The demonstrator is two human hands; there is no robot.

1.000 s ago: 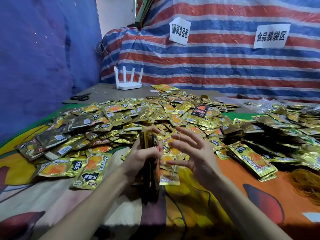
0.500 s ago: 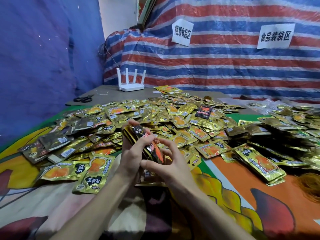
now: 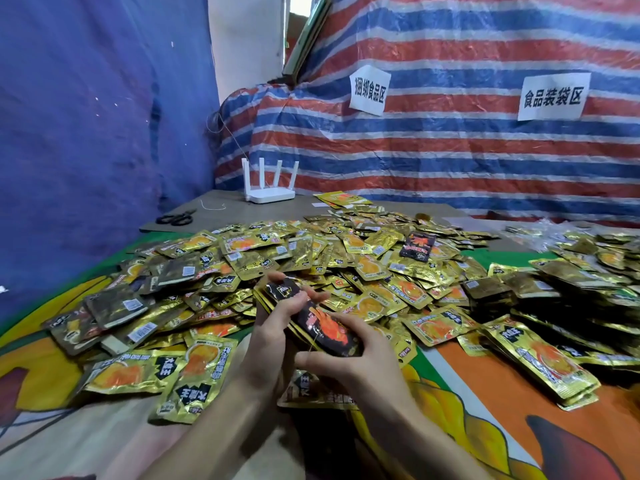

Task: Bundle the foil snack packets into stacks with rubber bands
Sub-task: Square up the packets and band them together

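Note:
I hold a stack of foil snack packets (image 3: 323,325) just above the table, its top packet black with an orange print. My left hand (image 3: 273,327) grips the stack from the left side, fingers wrapped over its far end. My right hand (image 3: 349,358) holds the near end, thumb and fingers curled round it. A thin rubber band (image 3: 313,337) runs across the stack near my right fingers. A big heap of loose gold packets (image 3: 311,258) covers the table behind my hands.
Stacked packets (image 3: 540,362) lie to the right, more loose ones (image 3: 131,372) to the left. A white router (image 3: 270,188) and black scissors (image 3: 176,218) sit at the far left. A striped tarp with two paper signs forms the back wall.
The stack has turned from edge-on to flat, showing its black top packet. My right hand, spread open a second ago, has closed on the stack's near end. The camera has moved closer.

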